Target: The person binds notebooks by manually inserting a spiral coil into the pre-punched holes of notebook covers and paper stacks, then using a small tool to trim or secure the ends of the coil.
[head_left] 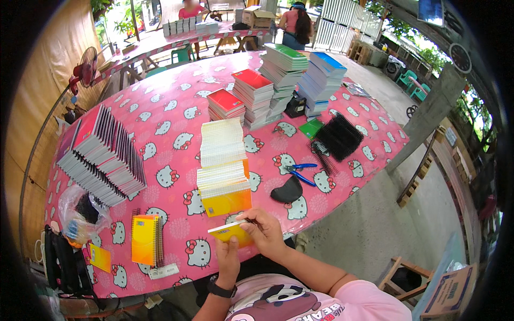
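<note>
A small yellow notebook [235, 233] is held between both my hands close to the table's front edge. My left hand [228, 258] grips its lower left part with the thumb on the cover. My right hand [265, 233] pinches its right side and top edge. Just beyond lies a fanned row of similar notebooks [227, 202], yellow-orange covers showing and white page edges up. To the left stands a stack of yellow spiral-bound notebooks [145, 239]. Blue-handled pliers [301, 170] and a black curved pad [286, 190] rest to the right.
Black spiral coils [342, 136] lie at right. Red [252, 80], green [286, 56] and blue notebook stacks [324, 67] stand behind. Spiral-bound notebooks [101, 155], a plastic bag [80, 211] and a black bag [64, 262] are left. Two people are beyond the pink table [176, 115].
</note>
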`<control>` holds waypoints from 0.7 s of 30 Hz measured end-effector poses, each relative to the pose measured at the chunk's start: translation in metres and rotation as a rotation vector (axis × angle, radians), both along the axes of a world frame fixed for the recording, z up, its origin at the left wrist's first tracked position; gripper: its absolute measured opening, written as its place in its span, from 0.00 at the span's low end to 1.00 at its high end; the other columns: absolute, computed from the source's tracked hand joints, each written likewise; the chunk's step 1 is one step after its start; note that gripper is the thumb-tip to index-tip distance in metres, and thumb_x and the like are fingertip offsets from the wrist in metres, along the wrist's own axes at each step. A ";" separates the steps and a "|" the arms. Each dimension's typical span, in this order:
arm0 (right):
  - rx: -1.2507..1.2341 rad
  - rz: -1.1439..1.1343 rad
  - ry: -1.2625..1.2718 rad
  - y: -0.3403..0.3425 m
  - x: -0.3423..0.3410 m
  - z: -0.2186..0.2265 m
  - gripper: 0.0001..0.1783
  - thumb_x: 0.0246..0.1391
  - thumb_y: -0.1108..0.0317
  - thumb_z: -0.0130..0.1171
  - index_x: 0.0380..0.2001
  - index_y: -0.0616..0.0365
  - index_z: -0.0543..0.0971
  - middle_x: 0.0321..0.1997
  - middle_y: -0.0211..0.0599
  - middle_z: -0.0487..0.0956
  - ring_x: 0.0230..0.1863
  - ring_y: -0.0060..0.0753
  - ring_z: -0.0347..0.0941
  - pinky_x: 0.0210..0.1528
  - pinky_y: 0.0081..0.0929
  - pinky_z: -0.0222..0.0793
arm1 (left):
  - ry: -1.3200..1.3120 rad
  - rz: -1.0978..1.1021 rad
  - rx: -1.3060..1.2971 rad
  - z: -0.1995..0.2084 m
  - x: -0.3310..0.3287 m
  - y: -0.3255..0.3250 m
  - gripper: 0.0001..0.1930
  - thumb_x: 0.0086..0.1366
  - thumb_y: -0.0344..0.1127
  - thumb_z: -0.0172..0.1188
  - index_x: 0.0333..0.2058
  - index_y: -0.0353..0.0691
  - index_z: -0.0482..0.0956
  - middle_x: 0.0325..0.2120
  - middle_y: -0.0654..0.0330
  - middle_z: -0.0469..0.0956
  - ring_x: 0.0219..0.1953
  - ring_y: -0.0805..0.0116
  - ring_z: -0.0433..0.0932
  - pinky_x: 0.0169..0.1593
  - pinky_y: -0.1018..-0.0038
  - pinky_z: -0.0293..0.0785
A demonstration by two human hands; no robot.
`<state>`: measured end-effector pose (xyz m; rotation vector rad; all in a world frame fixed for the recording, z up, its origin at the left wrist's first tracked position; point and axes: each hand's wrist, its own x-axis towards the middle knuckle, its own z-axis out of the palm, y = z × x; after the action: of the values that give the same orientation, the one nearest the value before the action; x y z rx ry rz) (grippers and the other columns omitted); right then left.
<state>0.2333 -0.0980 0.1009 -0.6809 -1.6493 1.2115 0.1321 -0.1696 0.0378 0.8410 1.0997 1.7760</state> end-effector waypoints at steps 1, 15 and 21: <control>-0.017 0.019 -0.008 0.001 0.001 -0.003 0.12 0.53 0.72 0.56 0.41 0.61 0.74 0.36 0.34 0.73 0.36 0.26 0.69 0.39 0.21 0.65 | -0.014 0.004 0.008 0.003 0.000 -0.001 0.17 0.68 0.34 0.47 0.53 0.36 0.61 0.46 0.59 0.69 0.47 0.71 0.69 0.53 0.73 0.63; -0.001 -0.514 -0.128 0.081 0.111 -0.085 0.13 0.56 0.70 0.53 0.44 0.61 0.73 0.43 0.32 0.73 0.44 0.23 0.68 0.46 0.21 0.63 | 0.248 0.657 -0.106 0.034 -0.177 -0.060 0.14 0.65 0.32 0.53 0.47 0.34 0.66 0.40 0.61 0.73 0.39 0.75 0.72 0.44 0.77 0.70; 0.011 -0.660 -0.271 0.084 0.139 -0.119 0.10 0.56 0.70 0.53 0.41 0.60 0.75 0.39 0.30 0.72 0.36 0.19 0.66 0.40 0.19 0.63 | 0.083 0.863 0.043 0.071 -0.226 -0.078 0.15 0.64 0.28 0.51 0.49 0.35 0.66 0.43 0.57 0.72 0.45 0.68 0.72 0.50 0.72 0.69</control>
<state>0.3725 -0.0141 -0.0180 -1.3013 -1.4586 0.6504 -0.0942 -0.2479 0.1084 0.4796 1.6376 2.4744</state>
